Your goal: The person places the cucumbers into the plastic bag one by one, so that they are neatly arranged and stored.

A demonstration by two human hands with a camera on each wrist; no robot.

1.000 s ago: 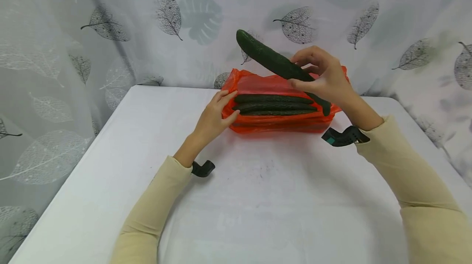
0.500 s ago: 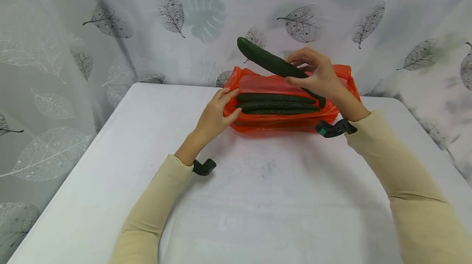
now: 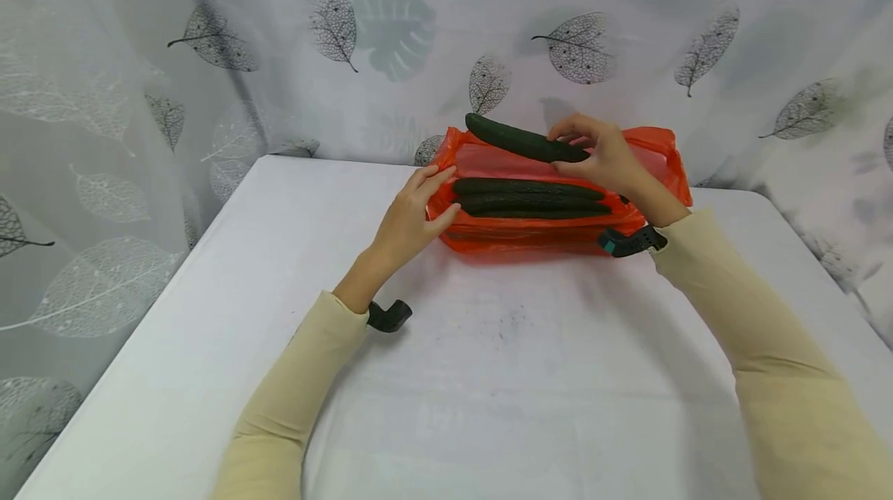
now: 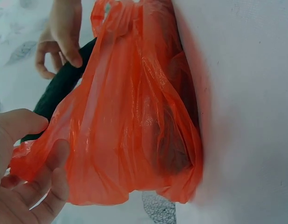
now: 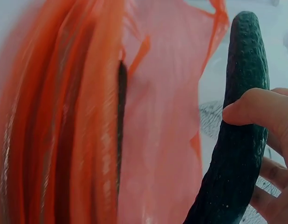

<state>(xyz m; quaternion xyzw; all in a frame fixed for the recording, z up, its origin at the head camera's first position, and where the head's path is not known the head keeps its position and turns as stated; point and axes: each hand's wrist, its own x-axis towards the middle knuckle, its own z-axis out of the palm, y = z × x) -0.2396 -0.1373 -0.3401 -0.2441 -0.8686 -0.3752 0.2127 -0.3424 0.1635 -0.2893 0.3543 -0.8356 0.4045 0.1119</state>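
A dark green cucumber (image 3: 512,139) is held in my right hand (image 3: 605,157) over the back of an orange-red plastic bag (image 3: 523,239). Thumb and fingers grip it near one end, and its other end slants up to the left; the right wrist view shows the thumb across the cucumber (image 5: 239,154). Inside the open bag, several more cucumbers (image 3: 530,203) lie side by side. My left hand (image 3: 405,222) holds the bag's left edge. In the left wrist view, the bag's film (image 4: 30,161) passes between the thumb and curled fingers.
The bag lies at the far side of a white-covered table (image 3: 488,391). Behind it hangs a pale curtain (image 3: 432,35) with a leaf print, close to the table's back edge. Each wrist wears a black camera mount (image 3: 389,317).
My right hand has lowered the cucumber towards the bag and moved slightly left. The cucumber has turned closer to level. My left hand keeps its place at the bag's edge.
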